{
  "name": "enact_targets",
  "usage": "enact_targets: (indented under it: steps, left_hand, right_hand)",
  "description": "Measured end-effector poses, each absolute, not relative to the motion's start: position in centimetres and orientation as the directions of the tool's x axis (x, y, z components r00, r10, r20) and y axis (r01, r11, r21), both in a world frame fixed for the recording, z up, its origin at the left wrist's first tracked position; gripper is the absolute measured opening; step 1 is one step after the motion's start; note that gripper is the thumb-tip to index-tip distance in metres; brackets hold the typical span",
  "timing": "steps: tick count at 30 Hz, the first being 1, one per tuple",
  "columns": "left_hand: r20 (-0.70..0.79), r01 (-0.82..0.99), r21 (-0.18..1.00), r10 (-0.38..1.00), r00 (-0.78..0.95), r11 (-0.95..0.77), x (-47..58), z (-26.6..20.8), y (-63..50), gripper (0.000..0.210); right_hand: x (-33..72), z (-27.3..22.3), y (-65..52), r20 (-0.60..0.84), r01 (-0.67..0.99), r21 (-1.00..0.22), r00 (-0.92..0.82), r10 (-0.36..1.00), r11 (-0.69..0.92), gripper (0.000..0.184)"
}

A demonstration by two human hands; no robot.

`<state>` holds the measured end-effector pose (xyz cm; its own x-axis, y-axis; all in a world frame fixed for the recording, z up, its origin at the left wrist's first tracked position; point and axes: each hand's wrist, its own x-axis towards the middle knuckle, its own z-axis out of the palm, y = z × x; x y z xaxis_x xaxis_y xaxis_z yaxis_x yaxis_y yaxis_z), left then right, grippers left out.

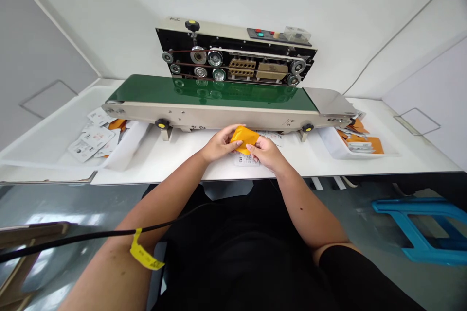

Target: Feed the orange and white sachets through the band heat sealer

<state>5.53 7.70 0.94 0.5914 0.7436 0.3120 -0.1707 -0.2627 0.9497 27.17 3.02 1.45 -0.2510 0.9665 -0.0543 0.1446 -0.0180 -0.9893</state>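
An orange packet point(242, 139) is held between both hands just above the table's front edge. On its left side, my left hand point(221, 144) grips it with the thumb across the front. My right hand point(267, 152) pinches the lower right corner, thumb on top. Beneath the packet lies a white printed packet point(246, 160) on the table, partly covered by the hands. More white packets point(270, 137) lie behind my right hand, under the front of the band sealing machine point(233, 114). Its green conveyor belt point(219, 95) runs across in front of me.
A translucent bin point(134, 148) at left holds white and orange packets. Another white bin point(330, 145) at right holds similar packets. Rollers and a control panel point(270, 34) are at the back. A blue stool point(412, 233) stands right; a black cable point(83, 237) crosses my left arm.
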Motion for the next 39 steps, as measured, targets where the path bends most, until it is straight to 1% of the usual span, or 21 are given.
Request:
enact_targets:
  steps: [2,3,7,9,12,14,18,22,24,26,29,32,34,36,39]
  left_hand:
    - [0.317,-0.231,0.948,0.727,0.609,-0.221,5.6,1.0,7.7,0.071]
    - [0.322,-0.255,0.945,0.720,0.614,-0.205,5.6,1.0,7.7,0.070]
    - [0.306,-0.249,0.950,0.736,0.603,-0.191,5.8,0.8,7.8,0.056]
    - [0.293,-0.227,0.955,0.746,0.598,-0.193,5.8,0.6,7.8,0.054]
    - [0.269,-0.201,0.962,0.748,0.607,-0.183,5.9,0.6,7.7,0.054]
    - [0.247,-0.183,0.968,0.750,0.614,-0.169,5.9,0.6,7.6,0.054]
    - [0.215,-0.158,0.976,0.756,0.618,-0.148,5.9,0.8,7.6,0.055]
    - [0.224,-0.142,0.975,0.762,0.607,-0.173,5.8,0.8,7.8,0.059]
    - [0.234,-0.116,0.972,0.767,0.598,-0.205,5.8,0.6,7.9,0.055]
    - [0.246,-0.070,0.965,0.783,0.571,-0.253,5.8,0.4,8.1,0.046]
    - [0.267,-0.013,0.951,0.796,0.544,-0.310,5.8,0.2,8.2,0.038]
    - [0.244,-0.005,0.958,0.809,0.535,-0.286,5.8,0.2,8.2,0.039]
    - [0.220,-0.008,0.967,0.824,0.521,-0.253,5.9,0.4,8.1,0.040]
    - [0.202,-0.012,0.973,0.830,0.520,-0.229,5.9,0.5,8.0,0.041]
    - [0.214,-0.045,0.973,0.823,0.526,-0.224,5.9,0.6,8.0,0.044]
  right_hand:
    - [27.4,1.8,2.8,-0.078,0.168,-0.985,-0.272,0.959,-0.032,0.034]
    - [27.4,2.0,2.7,-0.090,0.170,-0.984,-0.279,0.956,-0.043,0.034]
    - [27.3,2.0,2.4,-0.128,0.159,-0.983,-0.257,0.958,-0.088,0.034]
    - [27.2,1.8,2.4,-0.094,0.133,-0.989,-0.222,0.971,-0.066,0.035]
    - [27.3,1.4,2.7,0.018,0.093,-0.995,-0.175,0.984,0.035,0.035]
    - [27.5,1.3,3.0,0.064,0.101,-0.991,-0.176,0.982,0.083,0.034]
    - [27.8,1.2,3.3,0.066,0.093,-0.992,-0.185,0.981,0.085,0.035]
    - [27.6,0.9,3.2,0.057,-0.002,-0.998,-0.035,0.998,0.057,0.040]
    - [27.4,0.8,2.9,0.048,-0.021,-0.999,-0.002,0.999,0.048,0.041]
    - [27.4,0.7,2.7,0.050,0.018,-0.999,-0.029,0.998,0.051,0.041]
    - [27.7,1.2,2.4,0.115,0.172,-0.977,-0.069,0.991,0.126,0.042]
    - [28.0,2.4,2.4,0.160,0.381,-0.905,-0.112,0.981,0.191,0.029]
    - [28.2,3.3,2.4,0.134,0.487,-0.852,-0.154,0.979,0.193,0.022]
    - [28.4,4.3,2.5,0.081,0.560,-0.809,-0.194,0.978,0.178,0.020]
    - [29.5,6.0,3.0,-0.018,0.608,-0.779,-0.260,0.965,0.149,0.019]
